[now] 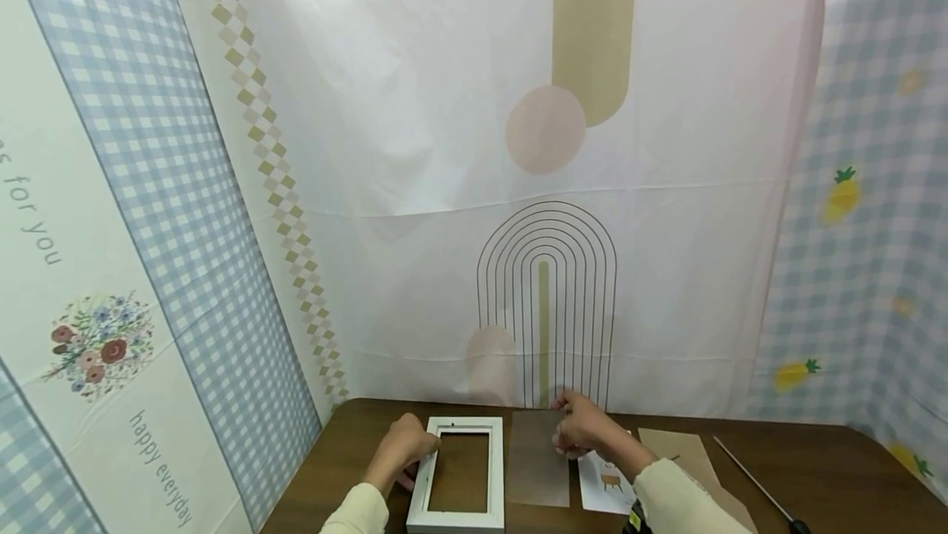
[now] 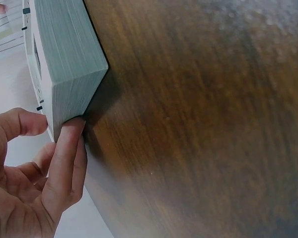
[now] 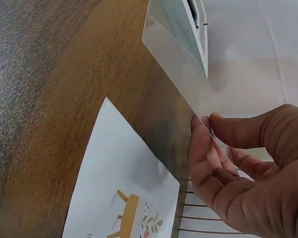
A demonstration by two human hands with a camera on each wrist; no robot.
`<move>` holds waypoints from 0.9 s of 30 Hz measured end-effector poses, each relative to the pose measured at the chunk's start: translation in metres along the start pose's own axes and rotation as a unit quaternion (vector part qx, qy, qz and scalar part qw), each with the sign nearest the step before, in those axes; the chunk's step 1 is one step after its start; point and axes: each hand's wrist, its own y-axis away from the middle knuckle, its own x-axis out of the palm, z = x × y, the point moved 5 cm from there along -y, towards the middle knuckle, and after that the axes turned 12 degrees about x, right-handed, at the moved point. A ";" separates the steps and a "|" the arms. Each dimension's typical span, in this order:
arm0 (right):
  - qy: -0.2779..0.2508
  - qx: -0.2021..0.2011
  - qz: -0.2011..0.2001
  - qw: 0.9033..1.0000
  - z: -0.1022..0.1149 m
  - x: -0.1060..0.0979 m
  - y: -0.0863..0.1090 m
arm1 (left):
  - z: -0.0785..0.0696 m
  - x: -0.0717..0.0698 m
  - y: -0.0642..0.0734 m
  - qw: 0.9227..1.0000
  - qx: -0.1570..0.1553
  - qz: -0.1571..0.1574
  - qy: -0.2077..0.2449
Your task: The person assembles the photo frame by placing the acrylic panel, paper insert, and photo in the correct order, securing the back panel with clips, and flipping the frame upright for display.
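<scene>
A white picture frame (image 1: 494,472) lies on the table, its opening showing the wood below. My left hand (image 1: 403,445) pinches the frame at its left side. In the left wrist view, the thumb is on the frame's face and the fingers (image 2: 64,158) reach round its thick edge. Just right of the frame, my right hand (image 1: 583,427) pinches a clear plastic sheet (image 1: 539,472) by its edge. Thumb and forefinger hold the sheet (image 3: 176,64) tilted above the tabletop in the right wrist view.
A white card (image 1: 598,486) printed with a small stool and plants lies partly under my right forearm. Farther right are a brown board (image 1: 677,445) and a thin rod with a black handle (image 1: 798,527), like a screwdriver. Patterned cloth (image 1: 415,287) hangs behind the wooden table (image 1: 815,468).
</scene>
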 end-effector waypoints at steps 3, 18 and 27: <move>0.000 -0.011 -0.002 1.000 0.000 0.000 0.000 | 0.000 0.000 0.000 1.000 -0.001 0.003 0.001; -0.014 -0.016 0.006 1.000 -0.003 -0.002 -0.002 | 0.003 0.001 0.000 1.000 -0.007 0.003 0.008; -0.010 -0.011 0.000 1.000 -0.001 -0.005 -0.003 | 0.004 -0.001 -0.001 1.000 0.003 0.006 0.017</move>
